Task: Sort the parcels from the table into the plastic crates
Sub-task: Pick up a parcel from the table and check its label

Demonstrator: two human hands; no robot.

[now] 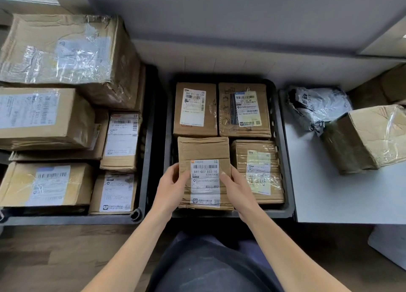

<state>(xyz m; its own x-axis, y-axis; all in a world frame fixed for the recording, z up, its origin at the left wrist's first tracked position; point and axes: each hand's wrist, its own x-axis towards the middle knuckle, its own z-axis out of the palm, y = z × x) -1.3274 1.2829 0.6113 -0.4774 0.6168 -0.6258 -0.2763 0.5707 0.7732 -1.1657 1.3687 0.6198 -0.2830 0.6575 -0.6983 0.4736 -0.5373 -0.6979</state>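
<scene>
Parcel (204,148), label 841-G07 E02 10, black crate (263,213)

Gripping a labelled parcel (204,151) by its two sides with left hand (173,188) and right hand (239,190), at 7 o'clock inside the middle crate (283,159). Packed close against three more boxes (194,124) at 11, 1 and 5 o'clock. At 9 o'clock, a second crate (145,159) stacked high with cartons (44,120). At 3 o'clock, on the white table (329,192), a grey mailer bag (318,107) just beside a taped box (364,137).

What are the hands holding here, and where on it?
Both hands grip one cardboard parcel: the left hand on its left edge, the right hand on its right edge, in the middle crate.
</scene>
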